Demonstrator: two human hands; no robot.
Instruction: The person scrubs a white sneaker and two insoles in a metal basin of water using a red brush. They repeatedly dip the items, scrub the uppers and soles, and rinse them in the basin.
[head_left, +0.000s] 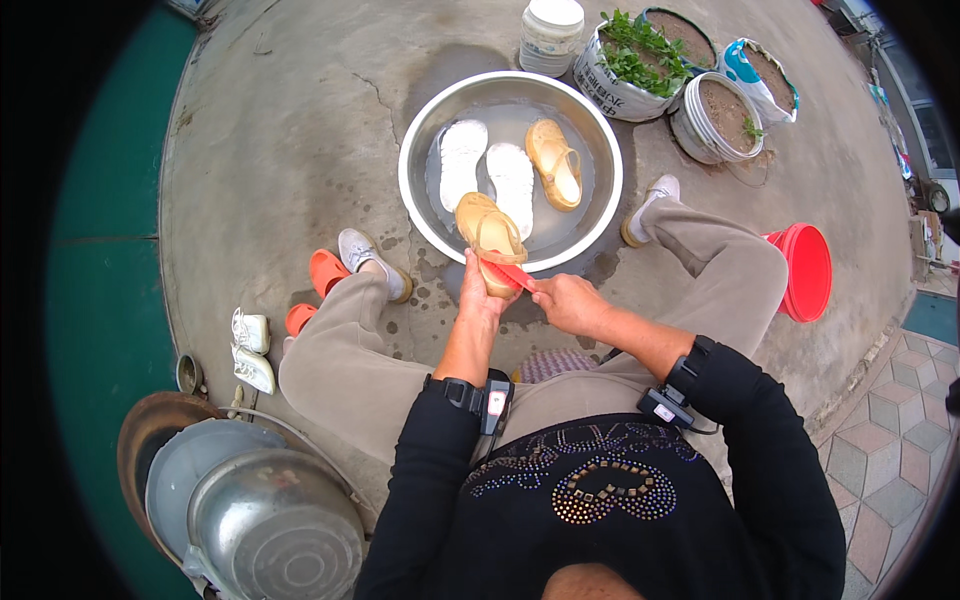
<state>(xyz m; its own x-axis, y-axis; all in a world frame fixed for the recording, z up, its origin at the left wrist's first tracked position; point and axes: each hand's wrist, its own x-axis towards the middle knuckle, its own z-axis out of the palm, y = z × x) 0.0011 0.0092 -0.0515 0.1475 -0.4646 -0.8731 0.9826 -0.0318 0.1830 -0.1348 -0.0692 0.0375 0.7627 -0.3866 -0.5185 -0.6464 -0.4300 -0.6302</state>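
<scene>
My left hand (478, 295) grips a tan clog (485, 222) with a heel strap from below, holding it over the near rim of a wide metal basin (406, 172). In my right hand (572, 304) is the handle of a red brush (513, 274), whose far end reaches into the heel of the clog; its bristles are hidden. A second tan clog (548, 150) lies in the cloudy water at the basin's right. Left of that clog are two white shoe-shaped pieces, a left one (463, 158) and a middle one (512, 180), partly behind the held clog.
Beyond the basin stand a white bucket (551, 38), a sack of green plants (630, 72) and a soil-filled pail (715, 120). A red bucket (803, 272) is at right. Orange clogs (326, 270), white shoes (252, 350) and a large metal pot (275, 525) are at left.
</scene>
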